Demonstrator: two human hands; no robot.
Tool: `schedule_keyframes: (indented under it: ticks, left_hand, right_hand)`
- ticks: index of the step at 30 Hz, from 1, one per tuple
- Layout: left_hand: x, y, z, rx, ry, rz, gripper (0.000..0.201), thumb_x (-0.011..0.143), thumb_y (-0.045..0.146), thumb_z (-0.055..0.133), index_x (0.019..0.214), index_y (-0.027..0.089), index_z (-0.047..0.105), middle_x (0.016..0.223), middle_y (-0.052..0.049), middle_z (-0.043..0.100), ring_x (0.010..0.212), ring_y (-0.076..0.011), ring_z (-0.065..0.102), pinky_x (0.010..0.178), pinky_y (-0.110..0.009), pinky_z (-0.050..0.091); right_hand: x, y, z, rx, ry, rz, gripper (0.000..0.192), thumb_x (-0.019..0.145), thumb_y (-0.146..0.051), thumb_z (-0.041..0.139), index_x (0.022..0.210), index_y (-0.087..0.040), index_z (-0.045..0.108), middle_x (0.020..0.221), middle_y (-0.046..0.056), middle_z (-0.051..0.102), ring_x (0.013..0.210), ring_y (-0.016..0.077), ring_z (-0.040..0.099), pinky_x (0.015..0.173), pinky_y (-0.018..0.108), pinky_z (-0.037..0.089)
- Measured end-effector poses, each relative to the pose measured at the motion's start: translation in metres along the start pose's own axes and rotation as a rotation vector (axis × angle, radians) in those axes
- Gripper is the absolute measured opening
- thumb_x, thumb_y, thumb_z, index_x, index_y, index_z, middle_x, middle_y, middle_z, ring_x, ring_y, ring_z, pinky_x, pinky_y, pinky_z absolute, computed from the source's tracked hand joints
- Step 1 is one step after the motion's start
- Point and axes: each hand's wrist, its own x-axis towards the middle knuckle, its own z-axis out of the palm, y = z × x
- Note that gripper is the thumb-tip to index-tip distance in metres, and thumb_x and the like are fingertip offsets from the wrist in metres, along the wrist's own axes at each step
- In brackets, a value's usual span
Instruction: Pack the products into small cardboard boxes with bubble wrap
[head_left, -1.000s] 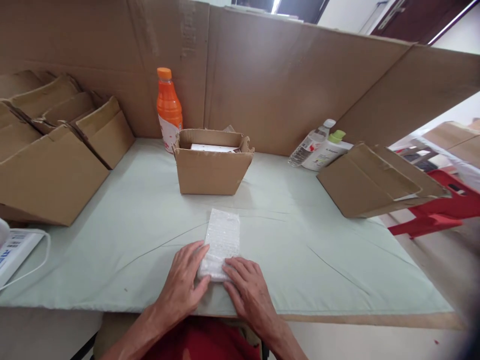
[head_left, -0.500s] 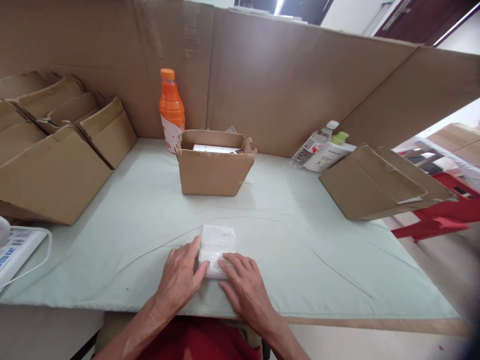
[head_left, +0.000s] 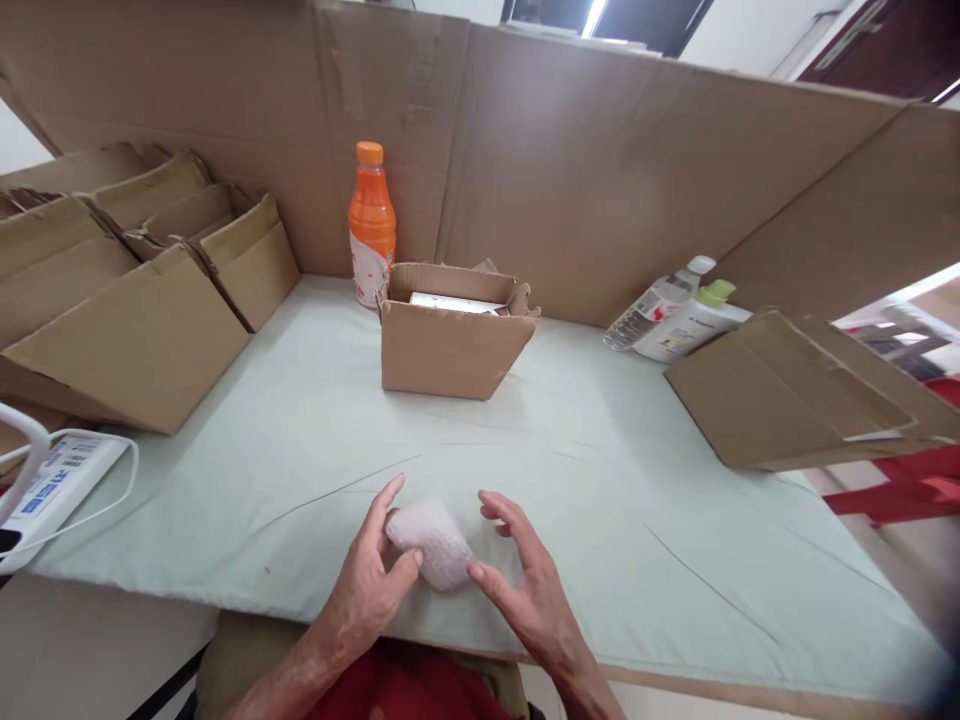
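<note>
Now both hands are holding a small white bubble-wrap bundle [head_left: 433, 540] just above the near edge of the pale green table mat [head_left: 600, 480]. Left hand [head_left: 371, 575] is pinching it, thumb underneath and fingers [head_left: 390, 497] curling over the top. Right hand [head_left: 525, 590] is touching the bundle's right end with its thumb, while its other fingers [head_left: 499, 505] are spreading loosely behind. Farther back, an open cardboard box [head_left: 450, 345] is sitting beside an orange bottle [head_left: 372, 225].
</note>
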Motion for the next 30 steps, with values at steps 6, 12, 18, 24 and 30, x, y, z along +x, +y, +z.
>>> schedule_keyframes:
  ticks: [6,12,18,24,30]
  left_hand:
    - [0.006,-0.012,0.001,0.073,0.002,0.054,0.077,0.083,0.022,0.058,0.154,0.018,0.030,0.124,-0.010,0.062,0.106,-0.0206,0.063,0.097,-0.032,0.049]
    - [0.031,-0.003,-0.002,0.111,-0.002,0.169,0.069,0.087,0.027,0.056,0.152,0.018,0.033,0.108,-0.009,0.068,0.093,-0.0190,0.068,0.085,-0.032,0.056]
    - [0.097,0.101,-0.034,0.765,0.361,1.021,0.068,0.089,0.018,0.060,0.151,0.026,0.034,0.138,-0.013,0.057,0.125,-0.0273,0.056,0.106,-0.048,0.047]
    - [0.190,0.171,-0.036,1.085,0.282,1.212,0.065,0.083,0.003,0.047,0.147,0.013,0.039,0.108,-0.010,0.067,0.115,-0.0275,0.058,0.106,-0.052,0.046]
    - [0.176,0.155,-0.026,0.984,0.186,1.245,0.064,0.087,0.002,0.043,0.148,0.018,0.038,0.092,-0.003,0.063,0.106,-0.0215,0.060,0.111,-0.052,0.044]
  right_hand:
    - [0.013,0.001,0.005,0.234,-0.221,0.133,0.058,0.075,-0.058,0.076,0.118,-0.020,0.067,0.107,0.010,0.072,0.099,0.0259,0.066,0.090,0.037,0.052]
    - [0.025,0.009,0.023,0.551,-0.076,0.200,0.038,0.083,-0.059,0.068,0.087,-0.021,0.062,0.087,0.005,0.068,0.075,0.0192,0.063,0.065,0.028,0.051]
    - [0.043,0.000,-0.015,0.428,0.170,0.248,0.035,0.088,-0.057,0.062,0.098,-0.023,0.063,0.081,0.004,0.068,0.067,0.0187,0.062,0.059,0.026,0.050]
    - [0.053,-0.007,-0.055,0.226,0.290,0.229,0.035,0.083,-0.057,0.067,0.096,-0.024,0.071,0.085,0.003,0.073,0.068,0.0197,0.067,0.060,0.024,0.054]
    - [0.057,-0.009,-0.092,0.086,0.355,0.134,0.036,0.079,-0.055,0.072,0.094,-0.023,0.076,0.092,0.006,0.076,0.076,0.0219,0.071,0.064,0.023,0.059]
